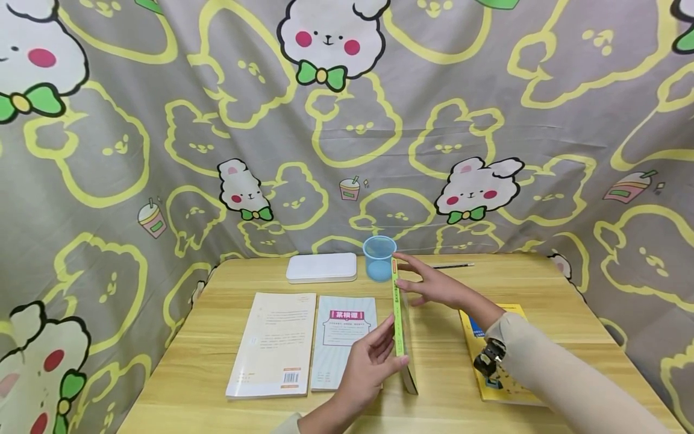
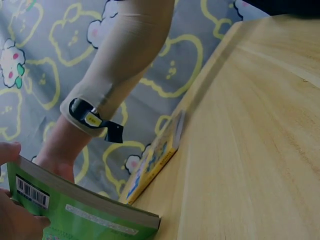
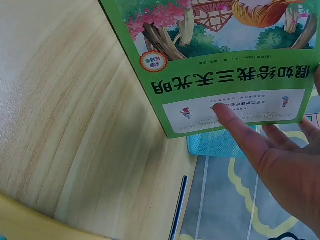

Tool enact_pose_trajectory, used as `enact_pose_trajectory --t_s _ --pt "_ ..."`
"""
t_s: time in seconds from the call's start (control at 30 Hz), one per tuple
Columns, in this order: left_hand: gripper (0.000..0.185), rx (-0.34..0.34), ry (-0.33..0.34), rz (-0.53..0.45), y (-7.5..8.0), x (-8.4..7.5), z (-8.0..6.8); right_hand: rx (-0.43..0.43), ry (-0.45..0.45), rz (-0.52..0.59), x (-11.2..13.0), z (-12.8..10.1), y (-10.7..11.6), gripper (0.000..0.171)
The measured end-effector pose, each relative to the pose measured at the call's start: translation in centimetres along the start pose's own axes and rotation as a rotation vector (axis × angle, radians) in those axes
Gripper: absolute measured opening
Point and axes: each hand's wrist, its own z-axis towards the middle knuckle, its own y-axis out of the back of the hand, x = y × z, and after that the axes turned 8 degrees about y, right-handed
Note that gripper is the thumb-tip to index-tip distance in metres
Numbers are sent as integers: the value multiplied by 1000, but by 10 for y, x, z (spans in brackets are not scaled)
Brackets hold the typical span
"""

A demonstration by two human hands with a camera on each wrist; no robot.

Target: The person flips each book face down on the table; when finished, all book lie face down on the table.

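Note:
A green book stands upright on edge near the middle of the table, its spine facing up toward the head camera. My left hand grips its near end, the thumb by the spine and the fingers along the left cover. At the far end, my right hand holds the book by the spine and the right-hand cover. An illustrated front cover faces the right wrist camera, with one finger lying across it. A barcode shows on the back cover in the left wrist view.
Left of the green book lie a cream book and a pale blue book. A yellow book lies under the right forearm. Along the back are a white case, a blue cup and a pencil. Patterned cloth hangs behind.

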Motion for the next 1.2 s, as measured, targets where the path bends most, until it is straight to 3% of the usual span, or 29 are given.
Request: enact_pose_trajectory --t_s 0.43,0.6,0.93,1.2 --pt "75 -23 -22 53 -1 -5 -1 -11 34 133 -6 3 -3 78" --pt "72 -29 -42 118 -3 -3 0 -10 38 174 -8 -2 -1 79" --pt "71 -51 -74 232 -12 5 5 -18 38 100 -6 -13 11 91" --pt "83 -20 -74 300 -17 16 8 -9 50 68 -5 -21 19 96"
